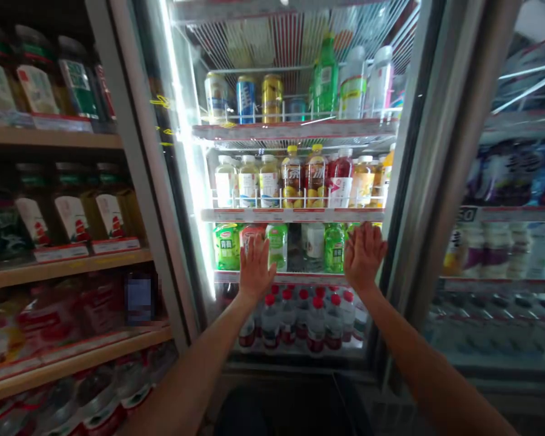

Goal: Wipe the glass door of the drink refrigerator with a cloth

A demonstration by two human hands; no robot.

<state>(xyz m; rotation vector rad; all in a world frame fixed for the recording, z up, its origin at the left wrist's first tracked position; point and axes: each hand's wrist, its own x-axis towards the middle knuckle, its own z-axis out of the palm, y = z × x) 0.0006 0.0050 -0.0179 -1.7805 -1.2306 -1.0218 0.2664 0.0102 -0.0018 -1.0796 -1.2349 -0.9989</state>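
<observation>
My left hand (256,266) is stretched out in front of the lit drinks fridge, fingers spread and nothing in it. It is nearest the green-labelled bottle (277,245) and the red-labelled drink (249,232) on the third visible shelf, partly covering the latter. Farther right, my right hand (366,255) is raised flat with its fingers extended, also holding nothing. Beside it stands a green bottle (334,247); a pale-labelled bottle (313,242) is further left. Whether either hand touches anything, I cannot tell.
Red-capped water bottles (317,321) fill the fridge bottom. Juice and tea bottles (292,175) line the shelf above the hands, with cans (272,97) higher up. A metal door frame (440,181) rises at right. Wooden shelves (72,260) hold bottles at left.
</observation>
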